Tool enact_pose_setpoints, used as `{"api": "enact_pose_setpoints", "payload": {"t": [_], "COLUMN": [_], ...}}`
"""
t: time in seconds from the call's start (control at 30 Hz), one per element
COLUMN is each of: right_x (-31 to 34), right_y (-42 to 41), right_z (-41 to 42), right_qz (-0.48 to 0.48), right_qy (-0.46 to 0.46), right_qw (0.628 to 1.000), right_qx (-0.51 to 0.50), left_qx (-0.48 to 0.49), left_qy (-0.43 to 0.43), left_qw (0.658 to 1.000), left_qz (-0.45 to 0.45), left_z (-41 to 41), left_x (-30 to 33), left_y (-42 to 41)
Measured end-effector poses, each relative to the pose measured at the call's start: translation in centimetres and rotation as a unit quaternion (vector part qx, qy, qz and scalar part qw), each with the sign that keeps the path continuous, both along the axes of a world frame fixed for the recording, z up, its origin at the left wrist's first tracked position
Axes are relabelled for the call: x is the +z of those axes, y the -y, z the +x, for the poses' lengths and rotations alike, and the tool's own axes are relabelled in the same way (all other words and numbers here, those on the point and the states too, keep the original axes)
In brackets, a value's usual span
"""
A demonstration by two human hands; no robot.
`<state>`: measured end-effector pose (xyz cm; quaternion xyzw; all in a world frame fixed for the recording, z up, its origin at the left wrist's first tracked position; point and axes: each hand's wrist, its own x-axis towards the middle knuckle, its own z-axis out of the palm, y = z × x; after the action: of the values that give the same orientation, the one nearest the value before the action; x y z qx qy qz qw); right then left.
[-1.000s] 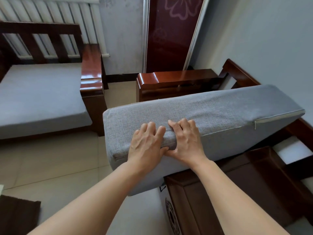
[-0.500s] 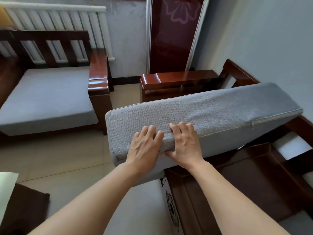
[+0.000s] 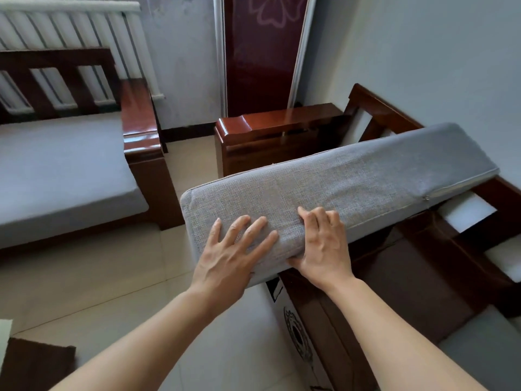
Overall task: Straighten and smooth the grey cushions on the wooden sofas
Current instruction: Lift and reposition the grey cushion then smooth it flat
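Grey cushion [image 3: 352, 182] is raised on edge above the right sofa [image 3: 408, 277] frame, tilted. Left hand [image 3: 228, 258] lies flat with spread fingers on its near side. Right hand [image 3: 324, 246] grips its lower edge, fingers curled.

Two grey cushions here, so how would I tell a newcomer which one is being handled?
Start at the wooden sofa frame by the right-hand wall. The lifted cushion stands tilted on edge across it, left hand and right hand on its near end. Unlike the flat cushion on the left sofa, it shows a side zipper.
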<state>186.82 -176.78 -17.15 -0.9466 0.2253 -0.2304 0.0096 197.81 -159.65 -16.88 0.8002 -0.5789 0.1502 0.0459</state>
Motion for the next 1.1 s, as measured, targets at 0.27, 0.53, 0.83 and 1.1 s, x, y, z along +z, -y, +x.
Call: {"api": "enact_pose_setpoints", "payload": {"t": [0.27,0.53,0.83,1.1], "right_x": [-2.3,-5.2,-7.8,-9.2], "right_y": [-1.9,-1.1,-1.8,-2.9], "right_z": [-4.1,-5.4,-6.1,-6.5], "right_qz": [-0.018,-0.09,-0.095,-0.096], "right_qy": [-0.007,0.035,0.087,0.089], "right_qw": [1.0,0.995,0.991,0.991], "right_qx": [-0.024,-0.026,-0.025,-0.032], "left_qx": [-0.032,-0.009,-0.027,-0.038], "left_qy": [-0.022,-0.001,0.054,0.063], "left_qw": [0.999,1.0,0.998,0.997], "left_qz": [-0.026,-0.026,-0.005,0.004], "left_z": [-3.8,-6.4,-8.5,-9.2], "left_x": [-1.9,-4.0,-5.5,-7.0], "left_y": [-0.8,1.3,2.6,1.9]}}
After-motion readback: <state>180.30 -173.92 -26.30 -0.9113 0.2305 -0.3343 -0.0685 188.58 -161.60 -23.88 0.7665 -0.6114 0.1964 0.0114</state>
